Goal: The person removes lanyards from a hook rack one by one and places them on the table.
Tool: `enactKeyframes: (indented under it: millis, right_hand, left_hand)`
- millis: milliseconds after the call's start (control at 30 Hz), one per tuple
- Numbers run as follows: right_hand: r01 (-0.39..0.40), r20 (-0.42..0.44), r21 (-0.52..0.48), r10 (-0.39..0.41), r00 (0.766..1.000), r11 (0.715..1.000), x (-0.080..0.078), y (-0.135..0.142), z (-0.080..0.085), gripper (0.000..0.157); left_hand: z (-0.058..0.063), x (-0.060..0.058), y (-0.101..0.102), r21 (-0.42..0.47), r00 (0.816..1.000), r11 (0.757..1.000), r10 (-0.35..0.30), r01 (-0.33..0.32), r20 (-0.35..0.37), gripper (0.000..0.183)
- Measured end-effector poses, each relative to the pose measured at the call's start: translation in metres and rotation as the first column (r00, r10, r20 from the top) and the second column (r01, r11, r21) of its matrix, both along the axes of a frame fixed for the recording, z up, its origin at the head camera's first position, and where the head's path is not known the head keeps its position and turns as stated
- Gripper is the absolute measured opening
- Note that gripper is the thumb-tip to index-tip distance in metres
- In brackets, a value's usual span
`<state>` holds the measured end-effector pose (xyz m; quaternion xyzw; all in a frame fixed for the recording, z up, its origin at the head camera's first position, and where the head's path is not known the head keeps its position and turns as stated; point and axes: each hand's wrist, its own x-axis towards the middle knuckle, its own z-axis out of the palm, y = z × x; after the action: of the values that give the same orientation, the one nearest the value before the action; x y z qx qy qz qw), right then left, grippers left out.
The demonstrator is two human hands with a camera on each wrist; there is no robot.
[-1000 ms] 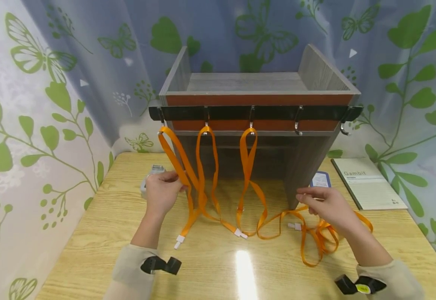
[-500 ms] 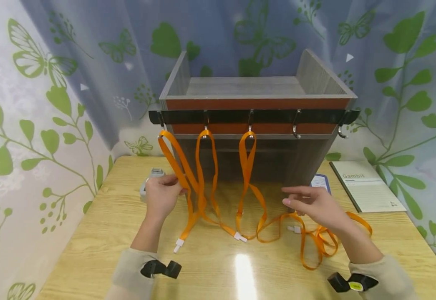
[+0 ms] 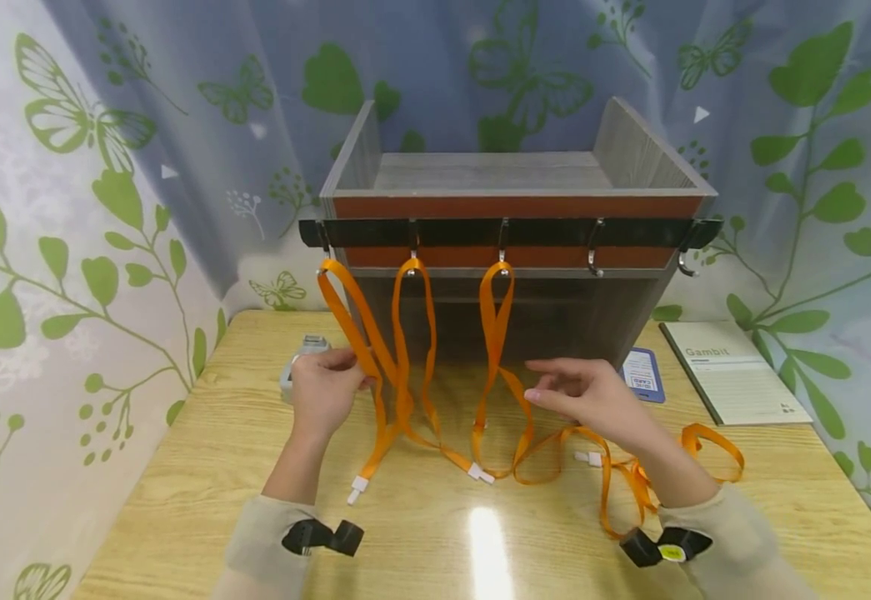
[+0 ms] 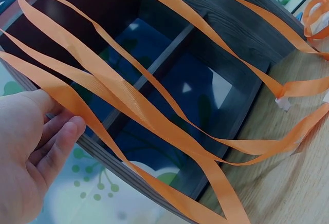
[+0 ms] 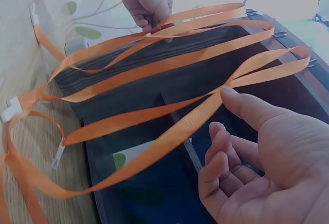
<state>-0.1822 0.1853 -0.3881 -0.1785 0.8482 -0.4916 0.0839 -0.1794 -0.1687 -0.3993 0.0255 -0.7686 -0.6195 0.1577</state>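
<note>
While a flat orange ribbon lanyard (image 3: 369,321) is hung from a long black rail's (image 3: 458,232) left end, in the head view it's pinched by the left hand (image 3: 324,389); the right hand (image 3: 593,402), half-open and holding nothing, is held near the third orange lanyard (image 3: 494,333). Left wrist view: fingers are bent at the strap. Right wrist view: crossed straps are overlapped by the thumb

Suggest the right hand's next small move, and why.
Probably pinch the third lanyard from the left with the right hand and untwist it: its straps cross below its hook, and the hand is close by, thumb parted from fingers.
</note>
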Motion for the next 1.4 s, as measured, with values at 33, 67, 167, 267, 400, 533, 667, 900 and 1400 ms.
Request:
enactKeyframes:
  millis: [33,67,167,267,400,533,667,900,1400]
  right_hand:
    - [0.003,-0.002,-0.005,-0.003,1.0,1.0,-0.001,-0.002,-0.001,0.045]
    - [0.006,-0.006,-0.009,-0.006,1.0,1.0,-0.002,-0.004,-0.001,0.045]
    - [0.011,-0.017,-0.037,-0.011,1.0,0.999,-0.005,-0.011,-0.004,0.044]
    - [0.004,-0.023,-0.069,-0.005,1.0,0.998,-0.007,-0.017,-0.005,0.043]
    - [-0.015,-0.047,-0.077,0.011,0.999,0.997,-0.009,-0.026,-0.004,0.042]
    - [-0.034,-0.068,-0.056,0.03,0.997,0.998,-0.01,-0.034,-0.002,0.042]
    - [-0.028,-0.073,-0.046,0.025,0.997,0.999,-0.01,-0.041,-0.001,0.042]
    - [0.0,-0.102,-0.059,-0.006,0.995,0.998,-0.012,-0.049,0.002,0.025]
    - [0.026,-0.408,0.001,-0.023,0.913,1.0,-0.007,-0.045,0.021,0.008]
  left_hand:
    - [0.0,0.0,0.0,0.001,1.0,1.0,0.0,0.0,-0.002,0.021]
    - [0.0,0.0,0.0,0.001,1.0,1.0,-0.001,0.001,-0.005,0.021]
    - [0.0,0.0,0.001,0.001,1.0,1.0,-0.002,0.002,-0.009,0.021]
    - [-0.001,0.0,0.001,0.001,1.0,1.0,-0.002,0.002,-0.014,0.02]
    - [-0.001,-0.001,0.001,0.0,0.999,1.0,0.002,-0.002,-0.032,0.019]
    - [-0.002,0.0,0.001,-0.001,0.999,1.0,0.009,-0.009,-0.037,0.018]
    - [-0.002,0.001,0.001,0.001,0.999,1.0,0.009,-0.009,-0.036,0.019]
    - [-0.002,-0.001,0.0,-0.001,0.999,1.0,-0.006,0.005,-0.049,0.02]
    - [-0.001,-0.001,-0.001,0.036,1.0,0.999,-0.016,0.015,0.018,0.024]
